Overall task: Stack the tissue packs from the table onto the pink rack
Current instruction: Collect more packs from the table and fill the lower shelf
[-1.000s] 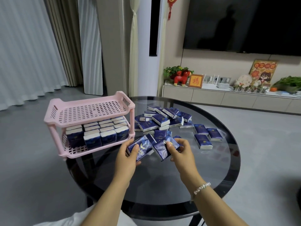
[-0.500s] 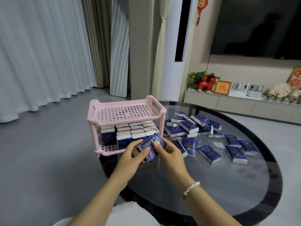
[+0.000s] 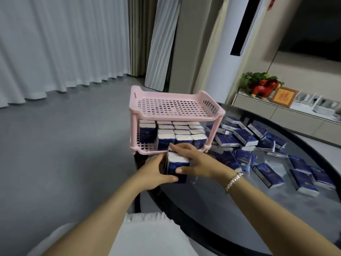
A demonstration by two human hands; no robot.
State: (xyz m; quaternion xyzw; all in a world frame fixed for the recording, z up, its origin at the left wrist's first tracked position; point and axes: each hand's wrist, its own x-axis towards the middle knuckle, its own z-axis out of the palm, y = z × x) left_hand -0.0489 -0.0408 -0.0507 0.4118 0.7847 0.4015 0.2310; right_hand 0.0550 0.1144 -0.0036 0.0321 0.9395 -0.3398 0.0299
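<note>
Head view: since 0.5 s ago the held tissue packs (image 3: 178, 164) have been turned from lying flat and tilted to standing upright, white end up, and both hands now hold them low, just in front of the pink rack's (image 3: 177, 108) lower shelf. The left hand (image 3: 154, 171) grips the block from its outer side, thumb curled across the dark blue face — the right hand (image 3: 198, 163) wraps it from the other side, fingers laid over the white top and thumb pressed on the front. How many packs make up the block I cannot tell; at least 2 edges show.

Beyond the hands, the rack has 2 shelves. The lower one carries upright packs (image 3: 181, 134) in 4 columns, roughly 14 white tops visible — the upper shelf holds 0. To the right of the right hand, loose packs (image 3: 245, 139) lie scattered flat on the round glass table (image 3: 276, 209), about 20, some overlapping so the count is rough. A bead bracelet (image 3: 234, 181) circles the right wrist.
</note>
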